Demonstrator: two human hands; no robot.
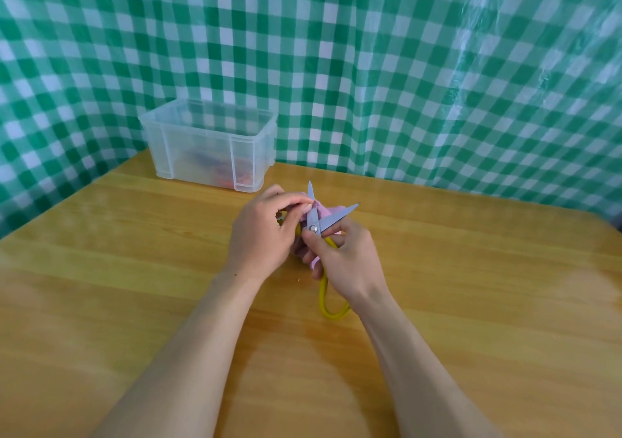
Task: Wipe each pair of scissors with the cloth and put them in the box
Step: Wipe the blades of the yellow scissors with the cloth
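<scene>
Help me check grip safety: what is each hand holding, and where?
The right hand pinches the yellow-handled steel scissors at the pivot; the left hand holds the pink cloth against one blade.

Left forearm and right forearm converge. Left hand, fingers curled, pinches the pink cloth; right hand grips the scissors.

Green checks, golden wood, and yellow and pink at the centre.

The backdrop sheet is a green-and-white check, with paler green squares where the bands cross. The table is golden-yellow wood with darker grain streaks. The scissors have grey blades and yellow handles. The cloth behind them is pale pink. The box is clear, milky plastic, and blurred red, orange and blue show through it.
</scene>
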